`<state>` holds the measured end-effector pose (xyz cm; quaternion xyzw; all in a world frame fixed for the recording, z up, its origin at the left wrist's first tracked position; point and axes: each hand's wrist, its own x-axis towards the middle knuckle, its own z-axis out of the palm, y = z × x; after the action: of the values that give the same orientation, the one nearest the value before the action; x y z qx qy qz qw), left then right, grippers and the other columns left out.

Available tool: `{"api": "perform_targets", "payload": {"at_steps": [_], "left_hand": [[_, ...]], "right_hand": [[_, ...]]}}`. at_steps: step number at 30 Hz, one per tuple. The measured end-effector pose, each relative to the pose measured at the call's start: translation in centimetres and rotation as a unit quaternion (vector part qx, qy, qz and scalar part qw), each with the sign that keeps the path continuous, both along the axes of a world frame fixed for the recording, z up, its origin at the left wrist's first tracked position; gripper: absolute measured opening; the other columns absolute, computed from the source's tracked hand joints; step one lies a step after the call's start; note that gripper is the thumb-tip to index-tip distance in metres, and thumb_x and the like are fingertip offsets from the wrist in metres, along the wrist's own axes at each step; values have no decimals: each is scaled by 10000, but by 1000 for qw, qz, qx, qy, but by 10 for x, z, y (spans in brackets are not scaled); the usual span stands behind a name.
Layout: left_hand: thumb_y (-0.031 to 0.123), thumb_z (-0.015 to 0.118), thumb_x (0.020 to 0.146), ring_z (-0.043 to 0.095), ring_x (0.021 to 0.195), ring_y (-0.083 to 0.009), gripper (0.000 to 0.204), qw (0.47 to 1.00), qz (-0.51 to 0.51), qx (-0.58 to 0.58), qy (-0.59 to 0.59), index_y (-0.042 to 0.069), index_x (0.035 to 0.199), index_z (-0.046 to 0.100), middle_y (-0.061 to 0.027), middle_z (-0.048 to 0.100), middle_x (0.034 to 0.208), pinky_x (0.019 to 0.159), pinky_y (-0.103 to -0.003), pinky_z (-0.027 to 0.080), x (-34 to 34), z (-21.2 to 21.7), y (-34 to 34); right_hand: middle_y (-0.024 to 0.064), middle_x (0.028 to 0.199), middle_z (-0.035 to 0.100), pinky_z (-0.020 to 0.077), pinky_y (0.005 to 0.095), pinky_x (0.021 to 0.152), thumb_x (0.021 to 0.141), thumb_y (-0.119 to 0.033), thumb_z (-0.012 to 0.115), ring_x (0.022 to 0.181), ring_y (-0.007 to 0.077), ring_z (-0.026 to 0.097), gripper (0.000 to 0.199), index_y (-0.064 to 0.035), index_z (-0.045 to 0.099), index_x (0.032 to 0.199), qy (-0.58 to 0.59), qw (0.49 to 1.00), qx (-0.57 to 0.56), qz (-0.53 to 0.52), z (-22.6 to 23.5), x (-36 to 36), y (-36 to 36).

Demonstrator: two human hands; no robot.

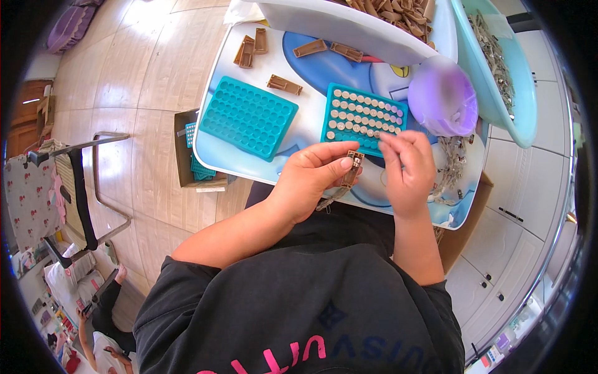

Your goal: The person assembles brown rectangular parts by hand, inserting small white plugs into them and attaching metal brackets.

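Note:
My left hand [305, 181] pinches a small brown plastic casing [352, 169], held upright, with metal parts inside and thin pale wires trailing below. My right hand [411, 165] is closed at the fingertips over the near edge of a teal tray [367, 145]. Whether a small piece sits between those fingertips cannot be made out. Rows of round, silvery button-like discs [358, 108] fill most of that tray; its nearest row is partly hidden by my fingers. To the left lies a second teal tray [249, 117] with bare round pockets.
Several brown casings [285, 85] lie about the table [305, 134]. A purple tub [442, 100] stands right, beside bundled wires [451, 165]. Behind are a white bin of casings [398, 15] and a light-blue basin [526, 118]. An open box [204, 181] is at left; another person [112, 324] sits lower left.

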<state>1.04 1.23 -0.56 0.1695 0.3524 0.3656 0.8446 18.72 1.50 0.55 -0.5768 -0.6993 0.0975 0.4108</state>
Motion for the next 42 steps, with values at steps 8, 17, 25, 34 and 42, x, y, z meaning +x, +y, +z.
{"api": "perform_targets", "payload": {"at_steps": [8, 17, 25, 34, 42], "left_hand": [[61, 553, 892, 617, 933, -195, 290, 1000, 5, 0, 4, 4, 1177, 550, -104, 617, 1047, 840, -347, 513, -1, -1, -1], [61, 546, 897, 614, 939, -188, 296, 1000, 9, 7, 5, -31, 1178, 532, -114, 613, 1053, 843, -328, 510, 0, -3, -2], [59, 535, 902, 608, 939, -175, 288, 1000, 12, 14, 23, -32, 1175, 535, -113, 613, 1051, 846, -319, 507, 2, -5, -4], [57, 559, 889, 610, 890, -160, 274, 999, 35, 14, 35, -32, 1148, 546, -101, 620, 1011, 810, -298, 510, 4, 0, -5], [82, 507, 921, 595, 831, -137, 177, 1000, 9, 9, 26, -4, 1071, 542, -57, 591, 925, 777, -280, 503, -5, 6, -10]], "right_hand": [[57, 774, 552, 432, 336, 595, 665, -49, 718, 703, 239, 544, 154, -44, 655, 806, -143, 989, 24, 6, -10, 4, 12], [78, 763, 546, 420, 327, 582, 651, -22, 715, 679, 245, 534, 151, -36, 602, 750, 21, 998, 1, 57, 7, -15, -11], [89, 782, 562, 431, 350, 611, 695, -43, 685, 708, 270, 539, 136, -26, 583, 783, 4, 998, -4, 70, 3, -21, -13], [93, 798, 580, 441, 348, 634, 742, -50, 657, 730, 272, 551, 106, -25, 605, 831, 2, 996, -1, 87, 2, -25, -17], [92, 810, 602, 446, 365, 657, 729, -38, 652, 745, 264, 559, 139, -32, 616, 863, -8, 995, 27, 94, 25, -21, 30]]}}
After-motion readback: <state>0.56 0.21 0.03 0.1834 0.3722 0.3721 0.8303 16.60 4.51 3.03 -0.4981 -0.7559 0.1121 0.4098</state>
